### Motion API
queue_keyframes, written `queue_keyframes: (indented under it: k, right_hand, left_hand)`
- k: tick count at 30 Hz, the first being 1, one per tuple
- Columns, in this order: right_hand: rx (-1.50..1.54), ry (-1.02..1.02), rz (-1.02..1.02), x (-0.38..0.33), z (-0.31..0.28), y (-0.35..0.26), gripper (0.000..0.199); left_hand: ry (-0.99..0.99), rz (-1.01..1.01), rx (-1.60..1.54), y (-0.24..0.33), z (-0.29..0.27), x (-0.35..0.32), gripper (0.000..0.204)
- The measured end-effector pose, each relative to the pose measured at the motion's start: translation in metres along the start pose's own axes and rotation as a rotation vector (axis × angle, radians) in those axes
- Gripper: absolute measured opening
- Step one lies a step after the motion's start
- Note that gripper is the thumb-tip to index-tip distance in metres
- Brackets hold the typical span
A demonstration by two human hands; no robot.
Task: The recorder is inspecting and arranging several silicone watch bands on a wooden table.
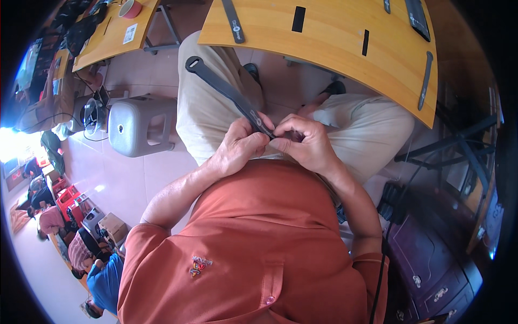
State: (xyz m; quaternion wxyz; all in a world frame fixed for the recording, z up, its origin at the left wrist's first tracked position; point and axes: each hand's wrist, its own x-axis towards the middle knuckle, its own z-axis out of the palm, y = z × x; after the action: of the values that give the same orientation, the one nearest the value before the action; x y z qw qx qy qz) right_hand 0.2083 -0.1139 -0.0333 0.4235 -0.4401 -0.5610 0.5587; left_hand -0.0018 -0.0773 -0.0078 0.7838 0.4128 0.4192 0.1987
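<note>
A flat black strap (pixel 224 88) with a slotted, rounded end slants from above my left thigh down to my fingers. My left hand (pixel 241 144) is closed around its lower part, thumb on top. At that lower end the fingertips of my right hand (pixel 305 141) pinch together, touching the strap. The fingers partly cover the tip between them, so its detail cannot be made out. Both hands are held over my lap, close to my belly. Similar dark straps lie on the wooden table ahead, one at the left (pixel 234 21) and one at the right edge (pixel 426 81).
The wooden table (pixel 334 32) has dark slots and a black flat object (pixel 417 20) at its far right. A grey plastic stool (pixel 129 127) stands to my left, near a small fan (pixel 94 116). Purple drawers (pixel 426 259) are at my right. Several people sit at the far left.
</note>
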Motion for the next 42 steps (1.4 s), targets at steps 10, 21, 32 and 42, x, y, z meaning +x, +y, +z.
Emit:
queue_keyframes:
  k: [10,21,32,42]
  right_hand:
    - [-0.308,0.216,-0.281,-0.004,0.018,0.004,0.011]
    - [-0.168,0.057,-0.277,-0.006,0.01,-0.009,0.002]
    - [-0.142,0.179,-0.355,-0.023,0.019,-0.015,0.011]
    - [-0.511,0.268,-0.468,-0.038,-0.002,-0.04,0.022]
  left_hand:
    - [0.056,0.041,0.107,-0.005,0.002,-0.005,0.025]
    - [0.043,0.278,0.431,0.003,0.013,-0.008,0.038]
    - [-0.015,0.47,0.752,0.024,0.026,-0.017,0.024]
    - [-0.076,0.493,0.792,0.033,0.038,-0.004,0.009]
